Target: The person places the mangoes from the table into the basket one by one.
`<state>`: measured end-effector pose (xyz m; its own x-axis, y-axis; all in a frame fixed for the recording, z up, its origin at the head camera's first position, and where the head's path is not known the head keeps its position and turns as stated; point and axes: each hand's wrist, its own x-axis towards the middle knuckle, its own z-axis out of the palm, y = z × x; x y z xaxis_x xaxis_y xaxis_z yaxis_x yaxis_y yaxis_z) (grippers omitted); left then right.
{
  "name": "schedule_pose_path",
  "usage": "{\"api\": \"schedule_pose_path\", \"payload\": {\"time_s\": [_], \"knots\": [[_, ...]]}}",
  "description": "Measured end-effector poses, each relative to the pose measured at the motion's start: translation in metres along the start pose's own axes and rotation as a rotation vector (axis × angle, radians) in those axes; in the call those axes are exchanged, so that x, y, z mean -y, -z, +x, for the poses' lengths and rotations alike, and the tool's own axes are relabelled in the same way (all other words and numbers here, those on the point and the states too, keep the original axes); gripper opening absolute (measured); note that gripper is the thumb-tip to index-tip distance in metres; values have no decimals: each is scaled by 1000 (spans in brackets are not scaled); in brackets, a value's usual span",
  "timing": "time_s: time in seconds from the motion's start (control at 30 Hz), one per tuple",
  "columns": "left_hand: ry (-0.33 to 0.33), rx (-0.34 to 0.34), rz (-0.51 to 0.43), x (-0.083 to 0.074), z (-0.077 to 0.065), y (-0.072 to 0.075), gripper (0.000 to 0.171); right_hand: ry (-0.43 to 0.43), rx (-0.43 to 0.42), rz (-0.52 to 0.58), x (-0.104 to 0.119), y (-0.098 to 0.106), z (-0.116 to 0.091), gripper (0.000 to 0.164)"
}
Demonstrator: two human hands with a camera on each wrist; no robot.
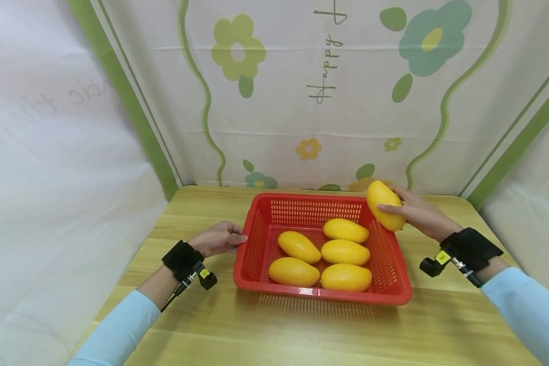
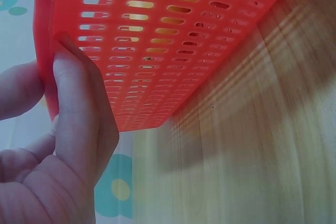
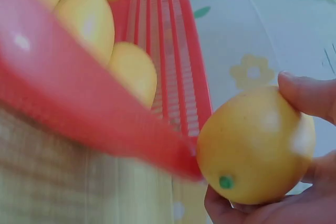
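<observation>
A red plastic basket [image 1: 320, 299] with slotted walls stands on the wooden table, holding several yellow mangoes [image 1: 345, 252]. My left hand [image 1: 217, 239] pinches the basket's left rim, thumb on one side and fingers on the other, as the left wrist view shows at the rim [image 2: 46, 51]. At the basket's back right corner, my right hand [image 1: 416, 211] grips another yellow mango [image 1: 380, 203], held above the rim. In the right wrist view this mango [image 3: 254, 145] shows a small green stem spot, with thumb and fingers around it.
The light wooden table [image 1: 274, 335] extends around the basket. Behind it hangs a white curtain [image 1: 274, 117] printed with flowers and lettering, and similar white cloth [image 1: 50, 178] closes off the left and right sides.
</observation>
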<state>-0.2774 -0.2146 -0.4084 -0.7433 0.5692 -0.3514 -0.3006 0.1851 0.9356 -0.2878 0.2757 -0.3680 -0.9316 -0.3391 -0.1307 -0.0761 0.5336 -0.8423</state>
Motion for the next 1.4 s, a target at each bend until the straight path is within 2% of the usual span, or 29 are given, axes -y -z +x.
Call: {"api": "schedule_pose_path", "payload": {"time_s": [0.27, 0.5, 0.73, 1.07, 1.4], "knots": [[3, -5, 9, -1, -1, 0, 37, 81, 60, -44, 25, -27, 24, 74], [5, -9, 10, 0, 0, 0, 36, 73, 78, -102, 45, -62, 46, 72], [10, -16, 9, 0, 1, 1, 35, 78, 144, -145, 61, -89, 62, 69], [17, -30, 18, 0, 0, 2, 35, 82, 133, -195, 62, -111, 87, 62], [12, -29, 12, 1, 2, 3, 34, 121, 115, -305, 60, -136, 101, 61]]}}
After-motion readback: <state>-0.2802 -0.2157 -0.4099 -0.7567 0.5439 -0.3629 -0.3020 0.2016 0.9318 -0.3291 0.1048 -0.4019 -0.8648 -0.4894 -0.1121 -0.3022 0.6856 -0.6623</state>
